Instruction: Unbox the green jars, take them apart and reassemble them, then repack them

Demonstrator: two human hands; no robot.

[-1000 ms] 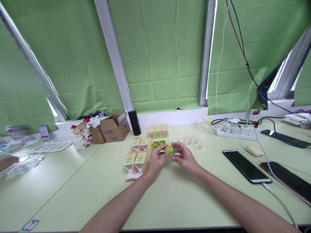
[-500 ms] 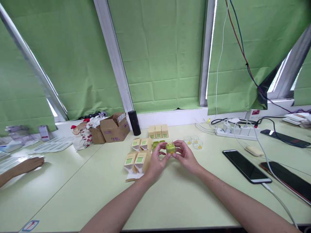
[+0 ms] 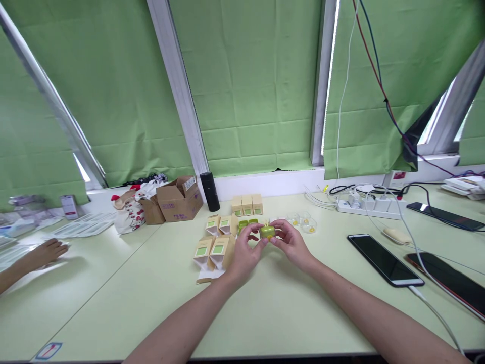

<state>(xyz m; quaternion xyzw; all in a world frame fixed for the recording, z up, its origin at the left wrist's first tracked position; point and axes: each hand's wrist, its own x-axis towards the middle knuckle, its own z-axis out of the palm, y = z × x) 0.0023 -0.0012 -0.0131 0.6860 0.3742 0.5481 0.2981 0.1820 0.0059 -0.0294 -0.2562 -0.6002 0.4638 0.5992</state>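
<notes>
A small glossy green case (image 3: 267, 232) with a loop on top and a yellow spot on its front is held above the table between both hands. My left hand (image 3: 245, 248) grips its left side with thumb and fingers. On the opposite side, my right hand (image 3: 294, 247) pinches it the same way. Just behind my left hand lie more green cases (image 3: 248, 222), partly hidden. Several open cardboard boxes (image 3: 222, 250) with green labels stand to the left. Clear round pieces with yellow spots (image 3: 308, 226) lie beyond my right hand.
Closed small boxes (image 3: 247, 205) stand at the back beside a black cylinder (image 3: 209, 192) and a brown carton (image 3: 180, 199). On the right are a power strip (image 3: 369, 206), phones (image 3: 384, 260) and cables. Another person's hand (image 3: 45, 253) rests over sheets at far left.
The green case has tilted between my fingers, so it looks flatter and wider. Both my hands stay in nearly the same place. The other person's fingers have shifted slightly.
</notes>
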